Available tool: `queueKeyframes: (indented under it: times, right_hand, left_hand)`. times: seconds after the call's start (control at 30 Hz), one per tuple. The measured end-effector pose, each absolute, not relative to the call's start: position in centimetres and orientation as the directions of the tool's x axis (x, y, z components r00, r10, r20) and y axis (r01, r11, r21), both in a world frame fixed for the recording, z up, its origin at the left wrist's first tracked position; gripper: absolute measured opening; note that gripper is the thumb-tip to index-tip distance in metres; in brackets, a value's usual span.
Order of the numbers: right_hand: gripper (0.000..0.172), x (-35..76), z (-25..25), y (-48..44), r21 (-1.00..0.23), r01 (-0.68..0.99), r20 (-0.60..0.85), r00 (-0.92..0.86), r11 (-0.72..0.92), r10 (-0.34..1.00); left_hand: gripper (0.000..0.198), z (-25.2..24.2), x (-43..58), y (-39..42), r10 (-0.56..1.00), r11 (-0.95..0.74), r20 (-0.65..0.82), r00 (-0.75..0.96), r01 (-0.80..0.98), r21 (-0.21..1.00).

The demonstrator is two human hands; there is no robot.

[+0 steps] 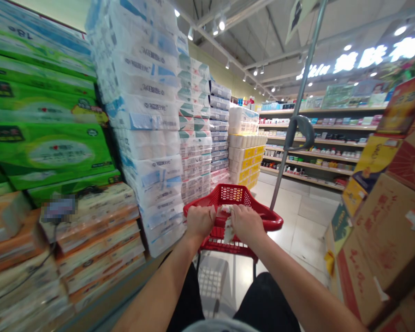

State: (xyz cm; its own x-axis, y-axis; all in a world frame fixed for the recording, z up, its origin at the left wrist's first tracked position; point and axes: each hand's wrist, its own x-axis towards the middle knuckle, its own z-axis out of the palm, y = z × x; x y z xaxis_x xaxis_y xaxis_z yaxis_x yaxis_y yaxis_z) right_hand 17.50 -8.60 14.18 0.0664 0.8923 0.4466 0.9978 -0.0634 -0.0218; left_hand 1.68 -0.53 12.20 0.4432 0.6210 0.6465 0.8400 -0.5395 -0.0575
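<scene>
Both my hands are at the handle of a red plastic shopping cart [273, 223], over its mesh basket. My left hand [200, 222] closes on the handle. My right hand [248, 224] closes on it too, close beside the left. Between them a small crumpled white paper or packet [227, 224] hangs down over the handle, touching both hands. What it is exactly, I cannot tell. The inside of the basket is mostly hidden behind my hands, and I can see nothing in it.
Tall stacks of wrapped tissue packs [145, 110] rise close on the left, and cardboard cartons [383, 240] stand close on the right. A grey metal pole [299, 115] slants up ahead of the cart. Stocked shelves [307, 143] line the far wall beyond a tiled floor [304, 230].
</scene>
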Motion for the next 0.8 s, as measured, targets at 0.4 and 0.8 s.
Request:
queueKeyframes:
  times: [0.4,0.8]
  right_hand:
    - [0.049,19.9,16.0,-6.4,-0.046,0.995,0.272,0.098,-0.089,0.957]
    - [0.039,18.2,13.4,-8.3,-0.074,0.997,0.485,0.048,-0.014,0.873]
  left_hand:
    - [0.054,12.3,1.9,-0.2,0.636,-0.496,0.656,0.407,0.866,-0.056]
    - [0.047,12.1,1.2,0.6,0.608,-0.542,0.651,0.454,0.837,-0.077]
